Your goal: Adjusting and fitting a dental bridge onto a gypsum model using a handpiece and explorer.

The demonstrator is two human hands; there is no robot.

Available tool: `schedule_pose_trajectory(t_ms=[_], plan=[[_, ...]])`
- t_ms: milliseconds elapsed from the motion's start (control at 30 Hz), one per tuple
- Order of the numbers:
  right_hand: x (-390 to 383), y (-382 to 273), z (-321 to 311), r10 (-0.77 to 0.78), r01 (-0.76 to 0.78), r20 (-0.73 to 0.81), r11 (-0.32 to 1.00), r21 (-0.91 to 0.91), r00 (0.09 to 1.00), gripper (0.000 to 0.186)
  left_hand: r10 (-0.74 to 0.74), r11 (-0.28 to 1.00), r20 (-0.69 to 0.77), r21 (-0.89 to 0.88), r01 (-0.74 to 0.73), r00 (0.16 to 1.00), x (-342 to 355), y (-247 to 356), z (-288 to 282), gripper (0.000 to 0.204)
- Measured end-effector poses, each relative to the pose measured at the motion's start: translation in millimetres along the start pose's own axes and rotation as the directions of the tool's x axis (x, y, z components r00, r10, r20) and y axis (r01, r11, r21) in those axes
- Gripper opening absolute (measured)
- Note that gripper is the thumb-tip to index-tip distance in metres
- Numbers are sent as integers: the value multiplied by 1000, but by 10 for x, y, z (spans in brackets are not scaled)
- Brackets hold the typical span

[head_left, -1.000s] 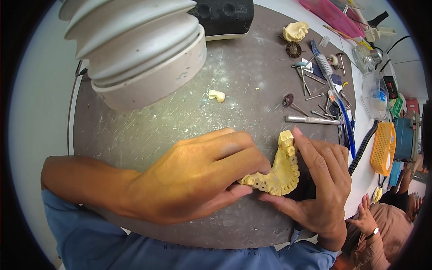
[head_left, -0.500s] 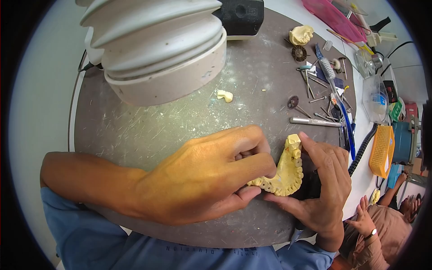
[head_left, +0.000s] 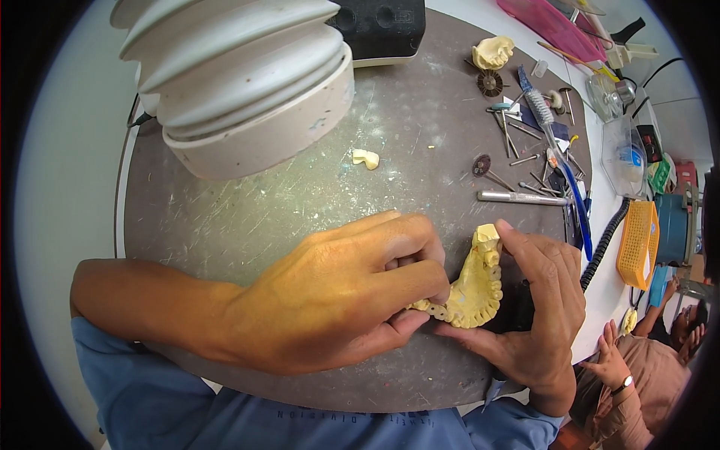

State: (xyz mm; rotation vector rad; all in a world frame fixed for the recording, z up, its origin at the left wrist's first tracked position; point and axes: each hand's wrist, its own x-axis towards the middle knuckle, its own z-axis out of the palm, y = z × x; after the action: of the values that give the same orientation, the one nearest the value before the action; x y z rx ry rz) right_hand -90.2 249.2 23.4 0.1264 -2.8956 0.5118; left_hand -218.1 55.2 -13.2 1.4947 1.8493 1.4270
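A pale yellow dental cast (head_left: 472, 298), horseshoe-shaped with a row of teeth along its rim, is held between my two hands just over the bench. My left hand (head_left: 352, 292) is closed, its thumb and curled fingers pinching the cast's left end and covering that part. On the other side, my right hand (head_left: 546, 307) curves around the cast, with the index fingertip by the blocky upper end and the thumb at the lower edge. Farther up the bench lies a small cream tooth-shaped piece (head_left: 366, 158), apart from both hands.
A white ribbed hose with a wide nozzle (head_left: 259, 124) hangs at upper left, beside a black box (head_left: 382, 30). At right lie rotary burs (head_left: 508, 131), a blue-handled brush (head_left: 574, 187), a metal rod (head_left: 521, 198) and another cream cast piece (head_left: 493, 52). Another person's hand (head_left: 609, 364) is at far right.
The view has shifted slightly, so the bench items sit a little farther left. My left fingers have drawn slightly left, baring more of the cast's inner side. Both hands keep their hold.
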Motion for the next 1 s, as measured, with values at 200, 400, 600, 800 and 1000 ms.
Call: schedule_pose_trajectory(t_ms=[200, 400, 600, 800, 1000], plan=[[6, 14, 7, -12, 12, -5, 1000, 5, 1000, 93, -6, 1000, -1, 10, 6, 1000, 0, 4, 3, 26], [-5, 25, 11, -31, 32, -24, 999, 5, 999, 93, 2, 1000, -2, 28, -2, 1000, 12, 3, 11, 25], [-12, 21, 7, -32, 32, -30, 999, 10, 999, 92, 0, 999, 1, 33, 0, 1000, 8, 12, 10, 25], [-25, 18, 23, -10, 10, -24, 1000, 22, 1000, 93, 0, 999, -7, 34, 1, 1000, 13, 15, 10, 25], [-9, 17, -5, 14, -15, 33, 1000, 20, 999, 90, -11, 1000, 0, 0, 11, 1000, 9, 24, 3, 23]])
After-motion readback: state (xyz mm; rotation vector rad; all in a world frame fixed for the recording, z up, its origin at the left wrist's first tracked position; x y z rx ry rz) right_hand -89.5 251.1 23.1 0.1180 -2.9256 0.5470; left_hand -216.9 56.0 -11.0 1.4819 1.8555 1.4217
